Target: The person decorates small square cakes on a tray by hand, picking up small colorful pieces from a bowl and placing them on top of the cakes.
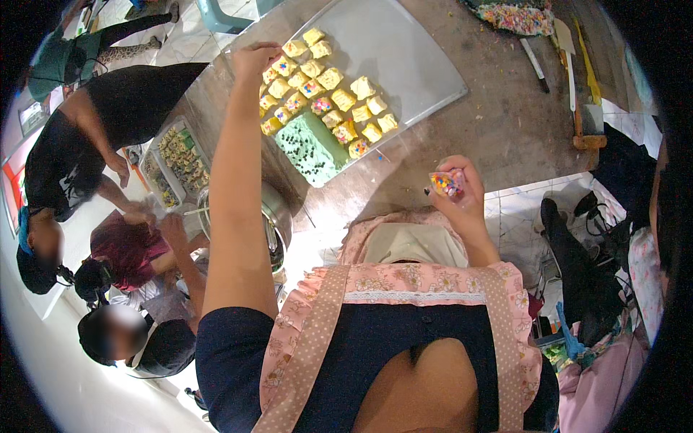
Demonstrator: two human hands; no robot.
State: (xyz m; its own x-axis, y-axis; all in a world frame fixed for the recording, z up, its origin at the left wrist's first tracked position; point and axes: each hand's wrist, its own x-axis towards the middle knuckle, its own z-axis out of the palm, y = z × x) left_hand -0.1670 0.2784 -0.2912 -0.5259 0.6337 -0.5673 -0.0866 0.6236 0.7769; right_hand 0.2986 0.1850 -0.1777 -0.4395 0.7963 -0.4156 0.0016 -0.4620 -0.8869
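Observation:
My left hand (254, 58) reaches over the far left edge of a metal tray (400, 48), its fingertips together beside the yellow-frosted cake pieces (330, 78); whether they pinch anything is too small to tell. Several of these pieces bear coloured confetti sprinkles, others are plain. Nearer me on the tray lies a rectangular green-frosted cake (311, 149) dotted with dark beads. My right hand (463, 181), at the table's near edge, is closed around a small clear bag of coloured confetti sprinkles (448, 184).
A palette knife (533, 62), a spatula (568, 65) and a sprinkle-covered item (514, 17) lie at the right of the wooden table (503, 124). At left stand plastic boxes of small pieces (181, 157) and a metal bowl (279, 216), with two people near them.

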